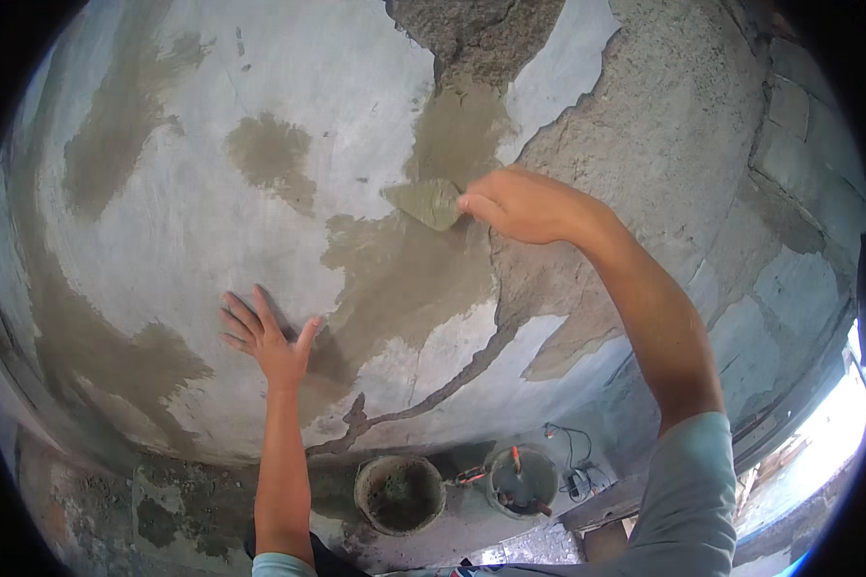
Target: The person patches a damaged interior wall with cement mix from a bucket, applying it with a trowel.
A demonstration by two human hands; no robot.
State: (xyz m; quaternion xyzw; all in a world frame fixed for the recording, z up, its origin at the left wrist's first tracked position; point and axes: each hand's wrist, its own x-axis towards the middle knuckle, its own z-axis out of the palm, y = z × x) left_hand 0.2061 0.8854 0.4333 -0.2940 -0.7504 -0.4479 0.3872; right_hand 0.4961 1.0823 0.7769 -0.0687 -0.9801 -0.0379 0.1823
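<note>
A pale plastered wall [192,240] fills most of the view, with darker mortar patches on it. My right hand [524,204] is closed round the handle of a pointed trowel [431,204], mostly hidden in the fist. The mortar-smeared blade lies at or very near the wall, over a broad damp-looking patch [409,279]. Lower and to the left, my left hand [271,338] rests on the wall with its fingers spread. It holds nothing and is beside the left side of that patch.
Rough, bare wall [645,125] shows at right, with a jagged plaster edge. A dark crack [433,394] runs below the patch. On the ground stand a mortar-crusted bucket [399,495] and a second bucket [522,479] holding tools. A corded device [579,483] lies beside them.
</note>
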